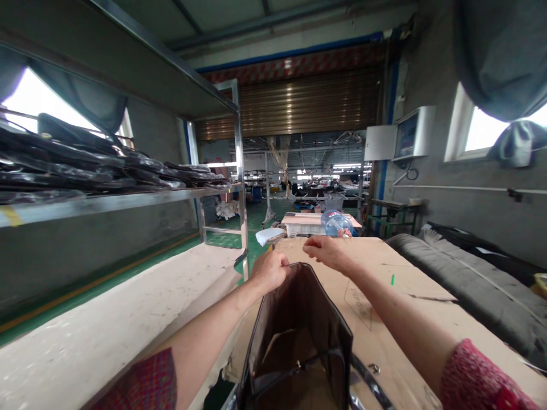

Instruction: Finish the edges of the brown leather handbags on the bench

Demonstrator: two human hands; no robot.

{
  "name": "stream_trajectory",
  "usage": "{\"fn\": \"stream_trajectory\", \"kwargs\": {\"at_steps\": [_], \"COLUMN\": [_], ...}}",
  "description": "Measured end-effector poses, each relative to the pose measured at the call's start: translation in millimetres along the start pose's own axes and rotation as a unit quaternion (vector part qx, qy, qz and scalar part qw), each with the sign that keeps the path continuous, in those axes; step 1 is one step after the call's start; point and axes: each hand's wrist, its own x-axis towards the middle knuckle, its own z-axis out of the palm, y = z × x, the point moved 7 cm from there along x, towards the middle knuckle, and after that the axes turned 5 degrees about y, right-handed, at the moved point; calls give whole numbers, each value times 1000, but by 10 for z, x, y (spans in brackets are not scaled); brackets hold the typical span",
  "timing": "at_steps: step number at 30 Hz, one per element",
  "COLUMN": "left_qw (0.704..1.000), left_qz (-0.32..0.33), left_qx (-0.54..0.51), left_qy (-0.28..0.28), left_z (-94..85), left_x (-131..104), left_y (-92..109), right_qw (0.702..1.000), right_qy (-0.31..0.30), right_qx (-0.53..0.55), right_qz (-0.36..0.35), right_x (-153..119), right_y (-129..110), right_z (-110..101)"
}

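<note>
A dark brown handbag (337,319) stands wide at the mouth on the cardboard-covered table, its inside facing me. Brown paper or card shows down inside it, and a thin strap with a small metal clasp crosses the near part. My left hand (270,270) pinches the bag's far top edge. Just beyond and to the right, my right hand (325,251) hovers above the cardboard with its fingers bent together; whatever they hold, if anything, is too small to make out. A dark handle (371,382) hangs at the bag's right side.
Cardboard (410,324) covers the table, with a small green piece (392,279) on it. A metal rack (240,171) at left bears plastic-wrapped dark items (85,162). Beyond the table lies a blue water jug (337,222). Grey fabric rolls (474,285) lie along the right.
</note>
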Motion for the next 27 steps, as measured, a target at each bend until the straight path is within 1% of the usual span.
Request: {"fn": "stream_trajectory", "kwargs": {"at_steps": [2,3,4,6,8,10,12,15,18,20,23,25,27], "left_qw": [1000,1000,1000,1000,999,998,998,998,994,993,991,986,981], "left_qz": [8,14,19,27,40,56,56,49,85,101,115,142,172], "left_qx": [-4,-4,-2,3,9,10,2,-20,-12,14,57,82,89], "left_qy": [-1,0,2,2,6,10,2,-38,-64,-57,-31,-20,-16], "left_z": [1,-2,-5,-5,-3,6,38,123,172,164,120,100,93], "left_x": [-15,-19,-23,-30,-34,-29,-6,54,105,118,88,41,0], "left_y": [26,35,38,37,41,50,43,36,106,149,223,299,363], "right_qw": [998,995,989,967,944,932,931,931,931,930,934,932,923], "right_qy": [-12,-32,-62,-114,-121,-98,-83,-84,-82,-81,-88,-109,-138], "right_qx": [-60,-95,-133,-221,-304,-347,-353,-353,-354,-355,-340,-336,-348], "right_qz": [-9,-18,-32,-54,-53,-44,-37,-38,-46,-49,-60,-78,-87], "right_x": [-28,-50,-77,-124,-133,-115,-104,-112,-130,-136,-136,-141,-148], "right_y": [-69,-124,-179,-248,-242,-214,-185,-167,-177,-178,-202,-246,-286], "right_z": [-81,-76,-38,85,179,221,238,238,221,212,212,238,277]}}
